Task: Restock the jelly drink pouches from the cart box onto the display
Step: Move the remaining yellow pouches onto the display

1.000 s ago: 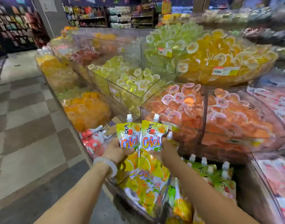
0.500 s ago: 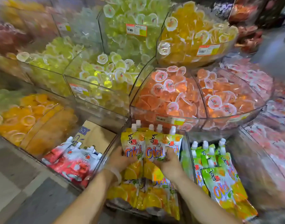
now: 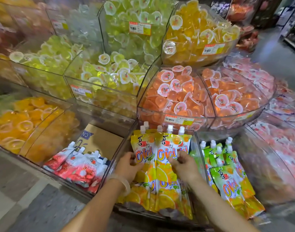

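Observation:
Several yellow orange-flavour jelly drink pouches [image 3: 160, 148] with white caps lie in the clear middle bin [image 3: 196, 148] at the bottom of the display. My left hand [image 3: 129, 166] holds the lower left edge of the upper pouches, fingers curled on them. My right hand [image 3: 182, 162] pinches the lower right part of the same pouches. More orange pouches lie under my hands toward the bin's front. The cart box is out of view.
A left bin holds red lychee pouches [image 3: 79, 166] and a cardboard piece [image 3: 100, 141]. A right bin holds green pouches [image 3: 227, 174]. Above stand clear bins of orange jelly cups [image 3: 180, 96], yellow-green cups [image 3: 100, 71] and yellow cups [image 3: 198, 37]. Grey floor at left.
The pouches went from held in the air in front of the display down into the middle bin. My view has moved closer and lower over the bins.

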Demonstrator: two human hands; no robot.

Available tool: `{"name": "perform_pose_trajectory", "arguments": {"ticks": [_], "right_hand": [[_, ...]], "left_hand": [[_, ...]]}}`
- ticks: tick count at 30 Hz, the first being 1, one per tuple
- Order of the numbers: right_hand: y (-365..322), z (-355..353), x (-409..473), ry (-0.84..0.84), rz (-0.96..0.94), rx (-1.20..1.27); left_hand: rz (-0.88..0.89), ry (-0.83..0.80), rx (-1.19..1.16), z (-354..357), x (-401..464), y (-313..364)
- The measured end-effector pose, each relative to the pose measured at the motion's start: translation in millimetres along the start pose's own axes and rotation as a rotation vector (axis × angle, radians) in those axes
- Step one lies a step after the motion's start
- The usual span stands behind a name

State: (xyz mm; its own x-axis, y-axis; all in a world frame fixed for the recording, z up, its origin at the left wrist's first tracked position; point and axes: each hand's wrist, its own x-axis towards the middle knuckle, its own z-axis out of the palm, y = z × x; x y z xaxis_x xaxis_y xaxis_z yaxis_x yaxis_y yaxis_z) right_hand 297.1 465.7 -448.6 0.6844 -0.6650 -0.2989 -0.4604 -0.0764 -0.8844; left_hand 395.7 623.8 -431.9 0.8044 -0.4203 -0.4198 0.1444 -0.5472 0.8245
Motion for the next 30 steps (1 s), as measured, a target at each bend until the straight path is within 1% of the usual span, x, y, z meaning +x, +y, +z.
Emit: {"name": "perform_pose_trajectory", "arguments": {"ticks": [2,4,7,10,11,12,14,15,18,21,24,27,30], "right_hand": [[3.3,-2.4,2.7,-0.004,0.018,-0.036],[2.0,-0.8,4.0,0.014,0.051,-0.076],[-5.2,0.1,0.1,0.046,0.067,-0.241],[-13.3,-3.4,-11.0,0.099,0.041,-0.343],[-14.6,-4.9,-14.9,0.119,0.033,-0.354],[-15.7,-5.8,-18.7,0.136,0.008,-0.376],[-20.3,-9.2,-27.0,0.137,-0.082,-0.469],[-24.8,-11.8,-31.3,0.12,-0.144,-0.52],[-39.9,-26.7,-42.7,0.05,-0.293,-0.578],[-52.8,-60.8,-53.7,0.057,-0.317,-0.629],[-50.9,-111.0,-67.2,0.15,-0.258,-0.761],[-31.6,-169.5,-91.6,0.225,-0.098,-0.79],[0.7,-227.2,-127.9,0.298,0.051,-0.828]], "left_hand": [[0.021,-0.005,0.021,0.4,1.7,-1.0],[0.054,0.025,0.081,2.3,3.7,-0.7],[0.043,0.058,0.163,2.0,1.8,3.3],[-0.01,0.042,0.36,1.0,-5.3,11.2],[0.001,0.062,0.439,1.8,-9.3,15.9],[0.043,0.096,0.525,3.1,-13.0,20.8],[0.205,0.145,0.718,8.1,-21.3,33.8],[0.29,0.145,0.786,11.6,-24.2,41.1],[0.418,0.057,0.845,25.3,-29.2,63.7],[0.482,-0.031,0.875,41.9,-34.8,85.1],[0.59,-0.063,0.934,70.5,-46.4,107.6],[0.728,-0.108,1.012,119.3,-68.2,129.8],[0.836,-0.215,1.083,186.3,-106.2,147.7]]}}
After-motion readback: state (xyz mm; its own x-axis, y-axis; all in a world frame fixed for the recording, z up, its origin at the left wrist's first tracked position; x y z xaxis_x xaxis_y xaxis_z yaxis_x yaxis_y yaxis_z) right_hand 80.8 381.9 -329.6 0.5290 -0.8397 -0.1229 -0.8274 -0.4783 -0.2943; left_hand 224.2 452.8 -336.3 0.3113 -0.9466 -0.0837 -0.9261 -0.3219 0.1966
